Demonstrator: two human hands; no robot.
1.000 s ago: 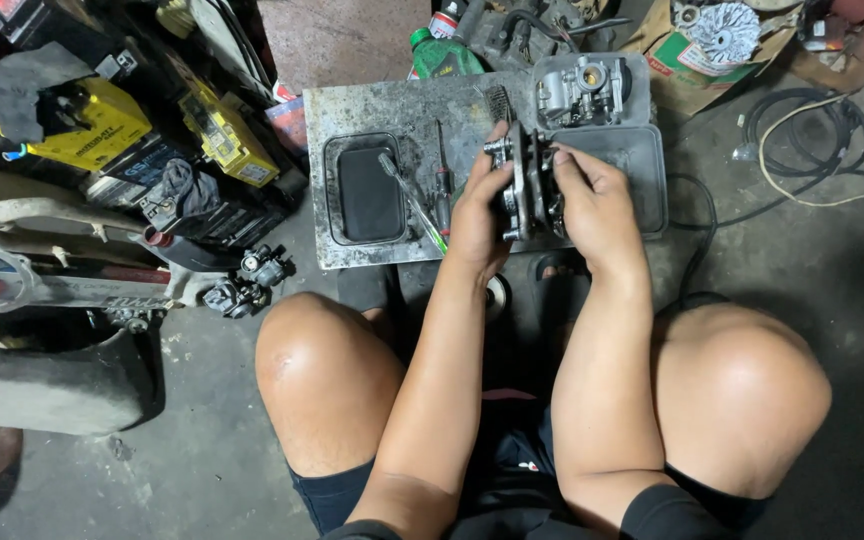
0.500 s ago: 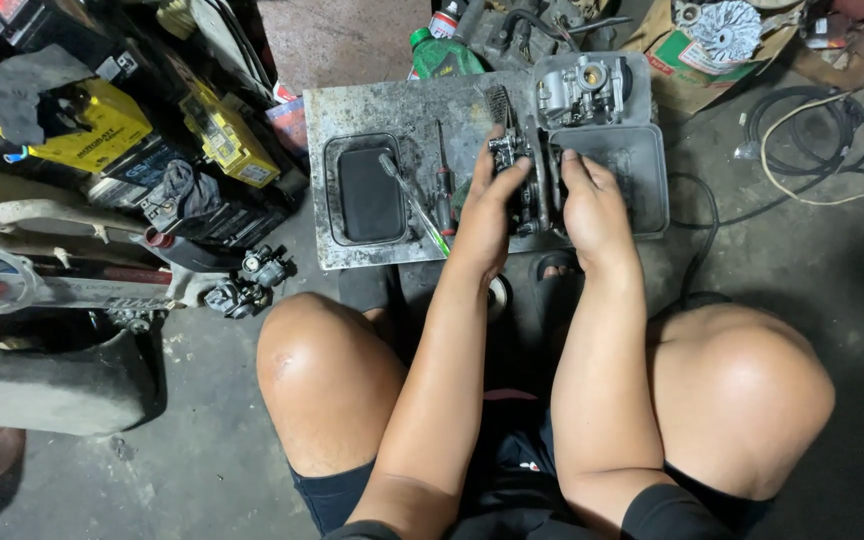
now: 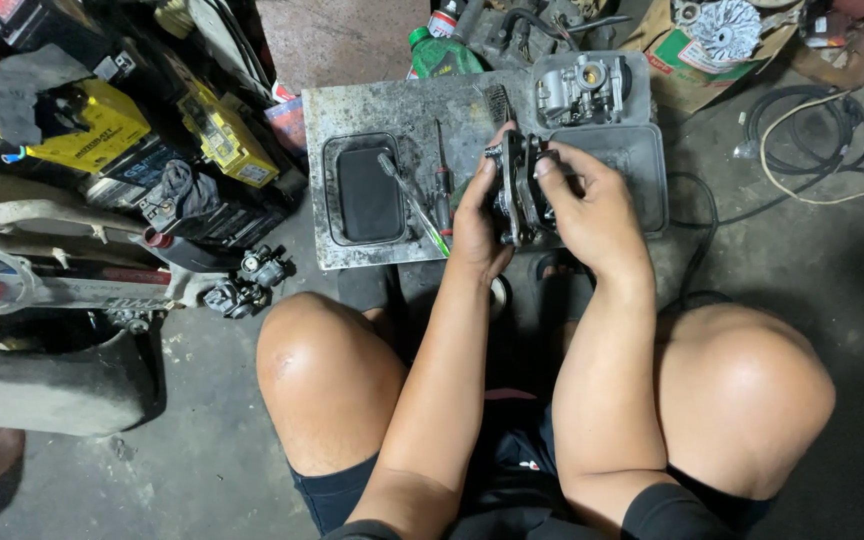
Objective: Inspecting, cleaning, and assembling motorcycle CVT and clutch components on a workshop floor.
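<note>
We squat on a stained concrete floor (image 3: 202, 470), knees apart so the work sits between them. Our left hand (image 3: 477, 225) and right hand (image 3: 592, 205) both clamp a dark metal part (image 3: 519, 190), held up on edge just over the grey tray (image 3: 392, 110), likely so it can be turned and any bits drop there. Screwdrivers (image 3: 427, 200) lie beside the left hand, within reach. A carburettor (image 3: 580, 88) rests at the tray's far corner, a green bottle (image 3: 437, 55) beyond.

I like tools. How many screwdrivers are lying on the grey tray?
2. A green-handled screwdriver lies slanted beside the tray's dark recess; a red-handled one lies just right of it, near the left hand. Others may be hidden under the hands.
</note>
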